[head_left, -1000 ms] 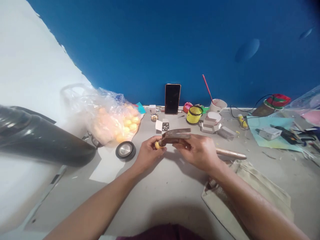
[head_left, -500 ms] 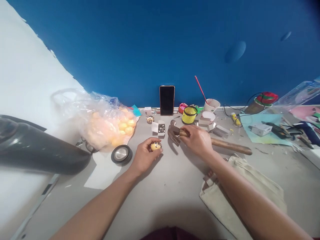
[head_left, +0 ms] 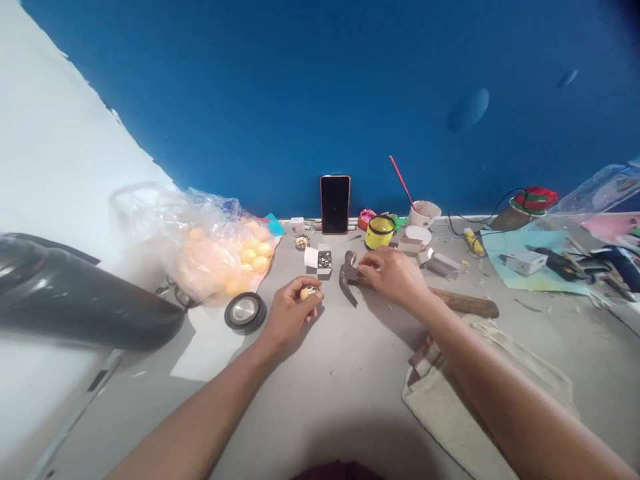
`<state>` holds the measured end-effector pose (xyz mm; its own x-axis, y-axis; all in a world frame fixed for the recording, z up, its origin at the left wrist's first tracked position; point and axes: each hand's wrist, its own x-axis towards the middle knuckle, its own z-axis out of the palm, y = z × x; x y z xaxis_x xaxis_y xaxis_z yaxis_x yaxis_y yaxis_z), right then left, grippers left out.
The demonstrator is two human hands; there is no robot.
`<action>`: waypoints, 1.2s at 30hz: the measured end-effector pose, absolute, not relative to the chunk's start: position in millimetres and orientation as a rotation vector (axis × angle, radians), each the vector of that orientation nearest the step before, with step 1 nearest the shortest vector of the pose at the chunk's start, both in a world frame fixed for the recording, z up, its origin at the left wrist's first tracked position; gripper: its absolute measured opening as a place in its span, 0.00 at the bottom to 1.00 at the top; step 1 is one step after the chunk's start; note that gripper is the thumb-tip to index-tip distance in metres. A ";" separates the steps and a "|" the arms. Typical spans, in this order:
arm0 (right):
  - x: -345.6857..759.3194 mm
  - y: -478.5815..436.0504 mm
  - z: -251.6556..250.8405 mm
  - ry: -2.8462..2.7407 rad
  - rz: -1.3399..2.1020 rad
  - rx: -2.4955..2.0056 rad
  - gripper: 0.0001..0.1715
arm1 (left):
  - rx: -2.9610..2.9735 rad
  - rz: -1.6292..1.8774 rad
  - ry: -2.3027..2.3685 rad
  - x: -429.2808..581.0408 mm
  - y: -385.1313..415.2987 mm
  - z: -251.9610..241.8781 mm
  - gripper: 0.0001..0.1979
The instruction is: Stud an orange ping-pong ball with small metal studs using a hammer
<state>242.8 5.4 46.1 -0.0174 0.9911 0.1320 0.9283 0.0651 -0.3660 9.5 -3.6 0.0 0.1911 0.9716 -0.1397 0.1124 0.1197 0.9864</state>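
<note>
Head camera view, looking down at a grey worktable [head_left: 325, 393] set against a blue wall.

The person's left hand [head_left: 289, 312] is resting on the table, and its fingertips are pinching a small yellow ball [head_left: 309, 291], which seems to carry something dark and shiny on top. The ball is sitting at the front of that hand, just off the table surface or touching it; the picture is not making clear which.

Just right of the ball, a hammer [head_left: 347, 281] is lying flat. Its dark metal head is pointing toward the ball, and its long wooden handle is running away to the right, nearly level across the picture. The right hand [head_left: 396, 277] is lying over the handle close to the head, fingers drawn together on the wood. Whether they are wrapping underneath is hidden, so the grip cannot be told. The right hand is much the nearer to the hammer; the left is nearer only to the ball.

Behind the hammer head, a small open box of tacks [head_left: 324, 260] is standing. A clear bag of yellow balls [head_left: 220, 250] is slumping at the left, a round tin [head_left: 245, 311] is lying beside it, and a phone [head_left: 335, 204] is leaning on the wall.
</note>
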 end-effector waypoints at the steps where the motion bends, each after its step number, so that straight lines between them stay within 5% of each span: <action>1: 238.7 10.0 52.2 -2.029 0.270 -1.935 0.13 | 1.272 0.919 1.182 9.7 -3.6 -0.3 0.12; 11: 173.0 70.3 52.6 -2.495 0.087 -1.813 0.15 | 1.287 0.942 1.187 11.9 -7.2 5.0 0.12; 36: 165.2 82.1 27.8 -2.505 0.080 -1.867 0.19 | 1.331 0.894 1.235 10.2 -5.9 6.0 0.14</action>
